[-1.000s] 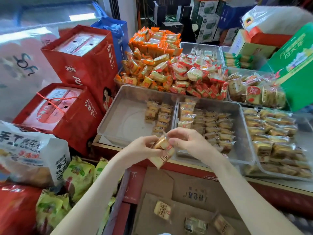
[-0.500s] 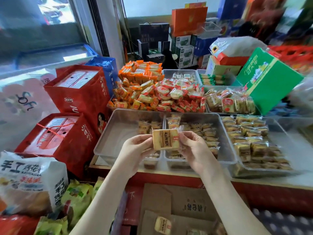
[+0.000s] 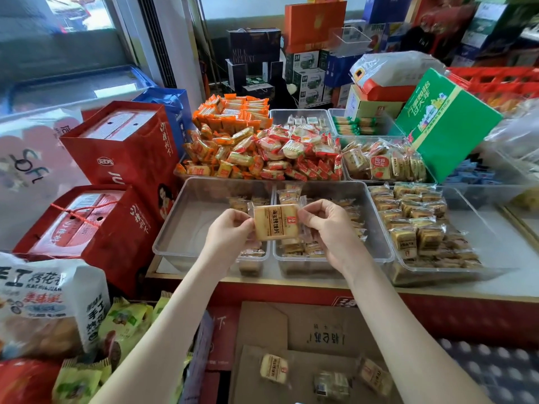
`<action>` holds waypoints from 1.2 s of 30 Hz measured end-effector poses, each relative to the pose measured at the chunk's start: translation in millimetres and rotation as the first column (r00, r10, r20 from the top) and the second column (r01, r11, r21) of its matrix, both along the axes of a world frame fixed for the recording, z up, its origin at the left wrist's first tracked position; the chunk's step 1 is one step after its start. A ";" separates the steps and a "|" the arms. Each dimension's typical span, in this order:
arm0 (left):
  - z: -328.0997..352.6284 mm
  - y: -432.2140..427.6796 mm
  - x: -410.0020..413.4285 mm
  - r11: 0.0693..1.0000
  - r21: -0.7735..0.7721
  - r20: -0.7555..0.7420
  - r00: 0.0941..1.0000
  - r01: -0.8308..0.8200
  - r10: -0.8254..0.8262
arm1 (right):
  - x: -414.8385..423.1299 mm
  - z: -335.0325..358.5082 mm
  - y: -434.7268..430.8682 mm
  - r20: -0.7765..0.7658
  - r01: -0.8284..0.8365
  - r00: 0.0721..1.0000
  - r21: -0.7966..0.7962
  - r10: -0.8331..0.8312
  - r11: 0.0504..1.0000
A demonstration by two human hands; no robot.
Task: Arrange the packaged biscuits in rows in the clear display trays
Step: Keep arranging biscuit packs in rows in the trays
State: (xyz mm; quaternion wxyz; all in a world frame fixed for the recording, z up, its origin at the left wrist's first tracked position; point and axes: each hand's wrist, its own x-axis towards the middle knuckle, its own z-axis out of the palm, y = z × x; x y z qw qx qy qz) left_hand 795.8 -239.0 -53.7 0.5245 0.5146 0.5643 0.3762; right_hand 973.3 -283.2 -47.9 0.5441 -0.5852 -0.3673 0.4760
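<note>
Both hands, left hand and right hand, pinch the biscuit packet by its side edges at frame centre, directly above the half-filled left tray.

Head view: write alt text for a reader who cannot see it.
Left hand and right hand pinch a yellow plastic-wrapped biscuit packet above two clear plastic trays: the left tray mostly bare, the right tray holding rows of similar packets.

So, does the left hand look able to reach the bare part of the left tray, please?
Probably yes. The left hand is just over that tray, whose left part lies open with nothing covering it. It shares a pinch on a biscuit packet with the right hand, and could bring that along.
</note>
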 end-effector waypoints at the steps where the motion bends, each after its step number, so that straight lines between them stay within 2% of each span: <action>1: 1.0 -0.4 0.3 0.999 0.040 -0.043 0.999 -0.006 0.008 | 0.6 0.8 -0.1 0.026 0.009 1.000 -0.005 -0.009 1.000; 5: 6.5 -2.7 -2.1 0.984 0.178 -0.193 0.981 0.015 0.020 | 5.0 4.4 0.7 0.098 0.049 0.994 -0.013 -0.048 0.999; 9: 5.6 -4.2 -4.9 0.980 0.200 -0.235 0.972 0.022 0.026 | 8.0 5.2 1.3 0.175 0.040 0.984 -0.012 -0.038 0.999; 13: 4.3 -8.3 -7.8 0.958 0.286 -0.319 0.945 0.021 0.075 | 5.7 4.5 -3.1 0.248 -0.007 0.969 0.055 -0.007 0.998; 15: 0.2 -8.8 -9.8 0.950 0.312 -0.303 0.948 -0.001 0.100 | 4.6 -0.1 -2.9 0.297 -0.040 0.955 0.091 0.012 0.995; 17: -2.9 -9.0 -10.6 0.957 0.291 -0.200 0.976 -0.023 0.085 | 4.9 -6.2 -1.5 0.375 -0.079 0.927 0.171 0.009 0.982; 18: -2.3 -9.5 -9.9 0.969 0.245 -0.083 0.995 -0.033 0.055 | 5.6 -9.5 -1.1 0.421 -0.104 0.907 0.219 0.002 0.970; 19: 0.0 -9.9 -8.8 0.983 0.182 0.091 0.996 -0.038 0.022 | 5.6 -11.4 -2.0 0.455 -0.132 0.891 0.265 -0.003 0.955; 21: 8.0 -11.0 -7.4 1.000 -0.019 0.434 0.901 -0.013 0.020 | 7.4 -15.3 -5.3 0.544 -0.194 0.838 0.354 -0.033 0.915; 23: 12.3 -10.6 -8.7 0.985 -0.161 0.530 0.848 0.066 0.030 | 9.8 -20.7 -7.4 0.620 -0.258 0.780 0.442 -0.085 0.859; 26: 5.8 -11.3 -10.9 0.982 -0.134 0.542 0.839 0.134 -0.041 | 14.2 -31.8 -5.7 0.685 -0.381 0.718 0.536 -0.125 0.753; 28: 0.2 -7.8 -13.3 0.992 -0.064 0.534 0.843 0.113 -0.062 | 16.2 -38.5 -3.6 0.772 -0.475 0.626 0.494 -0.115 0.729; 29: -2.1 -5.7 -14.2 0.993 -0.023 0.525 0.846 0.116 -0.087 | 18.1 -42.5 -1.9 0.825 -0.513 0.547 0.465 -0.143 0.722; 32: -6.8 -2.4 -12.9 0.980 0.071 0.501 0.843 0.186 -0.196 | 23.3 -58.1 4.1 0.894 -0.572 0.210 0.440 -0.395 0.692; 33: -9.7 -1.9 -11.4 0.976 0.077 0.496 0.841 0.204 -0.215 | 23.9 -62.0 6.2 0.883 -0.578 0.143 0.441 -0.447 0.686; 36: -21.9 2.2 -7.6 0.975 0.029 0.510 0.835 0.222 -0.206 | 27.8 -68.0 13.1 0.873 -0.624 0.073 0.417 -0.482 0.661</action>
